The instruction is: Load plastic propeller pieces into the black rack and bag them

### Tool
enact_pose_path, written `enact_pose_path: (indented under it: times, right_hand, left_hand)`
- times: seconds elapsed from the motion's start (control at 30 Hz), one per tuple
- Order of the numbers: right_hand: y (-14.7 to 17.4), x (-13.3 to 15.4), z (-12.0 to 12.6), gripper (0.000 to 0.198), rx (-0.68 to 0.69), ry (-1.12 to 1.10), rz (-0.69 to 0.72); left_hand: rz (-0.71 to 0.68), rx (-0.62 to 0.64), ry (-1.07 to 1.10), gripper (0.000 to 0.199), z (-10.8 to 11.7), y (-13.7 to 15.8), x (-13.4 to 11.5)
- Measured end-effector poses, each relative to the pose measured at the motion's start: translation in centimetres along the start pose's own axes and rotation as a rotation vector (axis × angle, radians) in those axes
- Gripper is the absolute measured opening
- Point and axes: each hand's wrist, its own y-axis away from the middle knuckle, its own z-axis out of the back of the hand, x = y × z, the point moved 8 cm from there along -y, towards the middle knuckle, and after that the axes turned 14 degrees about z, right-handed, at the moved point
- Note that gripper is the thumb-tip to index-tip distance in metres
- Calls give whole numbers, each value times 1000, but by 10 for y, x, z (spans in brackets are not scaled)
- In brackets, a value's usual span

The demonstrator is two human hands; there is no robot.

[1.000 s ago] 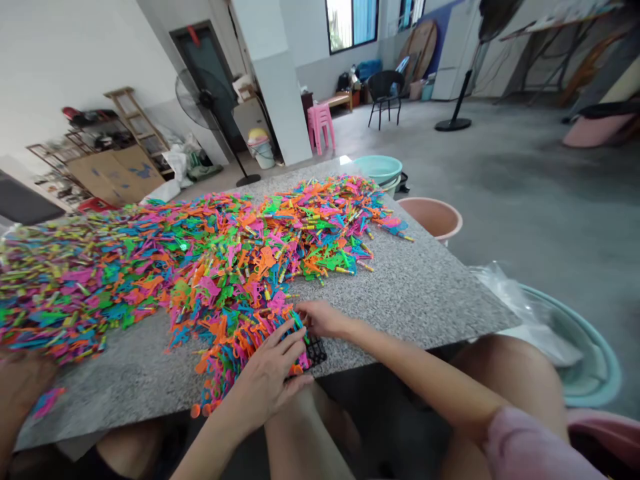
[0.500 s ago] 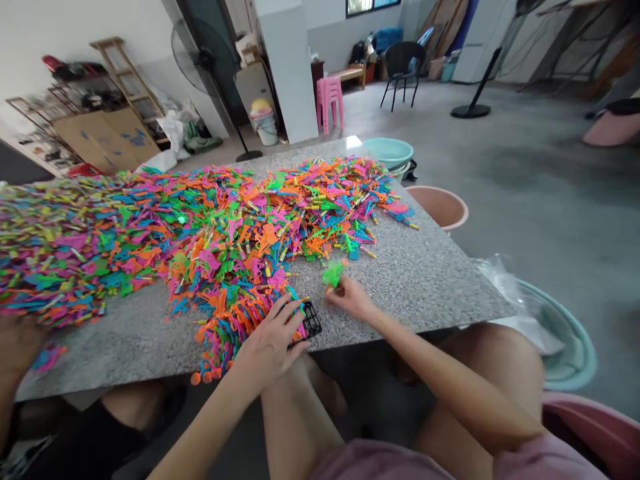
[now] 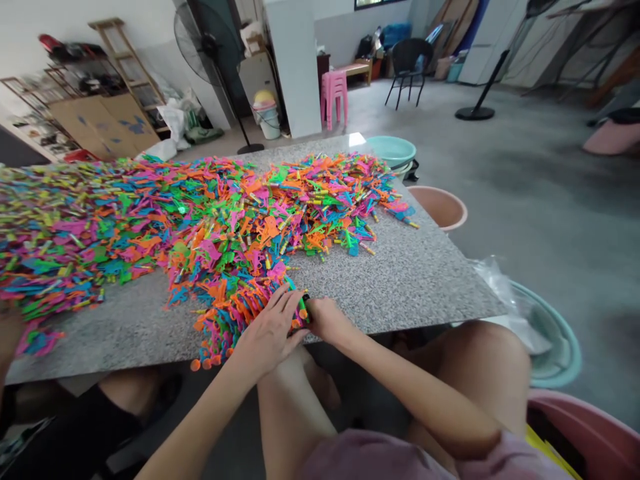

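My left hand (image 3: 270, 335) lies over a packed row of brightly coloured plastic pieces (image 3: 235, 317), its fingers on top and thumb on the near side. The row stands near the table's front edge, with orange round ends at its lower left. My right hand (image 3: 329, 321) is closed at the row's right end, touching a black rack (image 3: 307, 299) that is mostly covered. Whatever its fingers hold is hidden. Behind both hands spreads a large heap of loose pieces (image 3: 270, 227) in pink, orange, green and blue, many with yellow or silvery tips.
The speckled stone table (image 3: 400, 287) has its right corner beyond my right hand. Basins stand beside it, one turquoise (image 3: 393, 150) and one peach (image 3: 440, 207). Plastic bags (image 3: 505, 303) hang at the right. Another person's hand (image 3: 10, 333) is at the far left.
My right hand has moved left to the row's end, and the green piece it held can no longer be seen in its fingers. My left hand stays on the row.
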Motion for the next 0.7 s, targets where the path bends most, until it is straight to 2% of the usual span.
enact_pose_path:
  times: [0.07,0.13,0.2,0.27,0.33,0.4,0.47,0.57,0.63,0.7]
  right_hand:
    - [-1,8,-5,16,15,10,58]
    - [-1,8,-5,20,29,-24,155]
    - [-3,-8,10,25,-6,-50,208]
    - [-7,-49,48,31,-139,28,90]
    - [-4,-107,101,28,-322,229,-248]
    - [-5,-146,134,25,-351,288,-372]
    - [-5,-169,146,21,-299,284,-385]
    - [6,-174,131,15,-230,263,-362]
    - [13,-160,103,12,-222,143,-300]
    - [12,-132,68,13,-244,-107,-174]
  left_hand:
    - [-15,-20,-10,57,1,-1,0]
    - [-45,-45,-39,44,0,-2,-1]
    - [-68,-75,-64,29,-2,-2,1]
    - [-87,-108,-72,23,-4,-2,3]
    - [-103,-144,-78,22,-5,-2,4]
    - [-116,-164,-83,21,-3,-2,2]
    - [-126,-159,-90,19,-1,-1,0]
    - [-151,-115,-85,20,4,4,-5]
    - [-163,-69,-69,22,5,6,-6]
    - [-160,-39,-59,25,6,8,-6]
